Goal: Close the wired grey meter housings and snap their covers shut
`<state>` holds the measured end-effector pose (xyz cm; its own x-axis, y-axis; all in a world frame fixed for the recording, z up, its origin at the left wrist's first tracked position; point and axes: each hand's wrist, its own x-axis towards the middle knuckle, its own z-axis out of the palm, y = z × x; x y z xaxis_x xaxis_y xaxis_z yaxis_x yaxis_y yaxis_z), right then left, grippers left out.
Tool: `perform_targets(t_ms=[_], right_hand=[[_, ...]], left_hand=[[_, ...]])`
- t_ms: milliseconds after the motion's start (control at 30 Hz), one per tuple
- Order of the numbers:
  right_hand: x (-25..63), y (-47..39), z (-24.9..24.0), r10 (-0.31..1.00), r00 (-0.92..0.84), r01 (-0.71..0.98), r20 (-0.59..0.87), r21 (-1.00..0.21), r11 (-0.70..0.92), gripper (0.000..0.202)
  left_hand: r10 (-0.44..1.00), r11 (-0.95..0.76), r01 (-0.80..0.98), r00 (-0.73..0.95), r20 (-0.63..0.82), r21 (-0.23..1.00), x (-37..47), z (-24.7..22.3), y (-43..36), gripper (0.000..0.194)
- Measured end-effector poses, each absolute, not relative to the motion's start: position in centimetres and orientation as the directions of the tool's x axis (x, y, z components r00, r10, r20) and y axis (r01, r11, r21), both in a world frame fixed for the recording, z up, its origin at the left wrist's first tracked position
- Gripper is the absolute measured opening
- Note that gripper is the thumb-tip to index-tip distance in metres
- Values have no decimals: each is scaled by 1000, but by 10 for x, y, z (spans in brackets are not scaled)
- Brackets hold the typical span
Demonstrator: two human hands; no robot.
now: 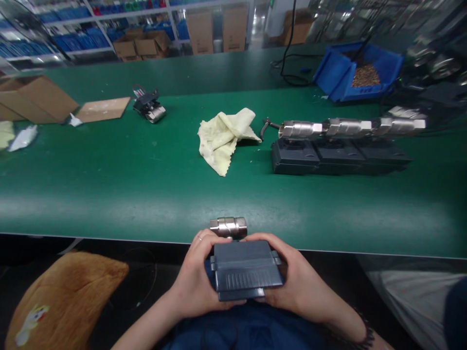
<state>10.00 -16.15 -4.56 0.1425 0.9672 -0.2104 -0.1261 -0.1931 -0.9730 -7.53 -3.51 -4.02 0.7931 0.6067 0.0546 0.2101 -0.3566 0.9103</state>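
Between my two hands is a dark grey valve actuator (246,267), a plastic box with a ribbed face and a silver metal valve body (229,226) at its far end. My left hand (199,277) wraps round its left side, and my right hand (295,279) grips the right side. It is at the near edge of the green table (153,194), just above my lap. Farther right, several similar actuators (337,158) stand in a row with metal valve bodies (302,130) on top. My fingertips under the box are partly hidden.
A pale yellow cloth (224,136) lies mid-table with pliers (267,126) beside it. A small motor-like assembly (149,104) and a cardboard box (36,99) are at the left. At the back right stands a blue bin (332,73) of small brass-coloured parts.
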Motion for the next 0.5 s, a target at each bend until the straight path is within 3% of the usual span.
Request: perform_targets(t_ms=[500], right_hand=[[98, -157, -50, 978, 147, -94, -146, -987, -133, 61]], left_hand=[[584, -362, 227, 811, 30, 904, -78, -36, -31, 61]])
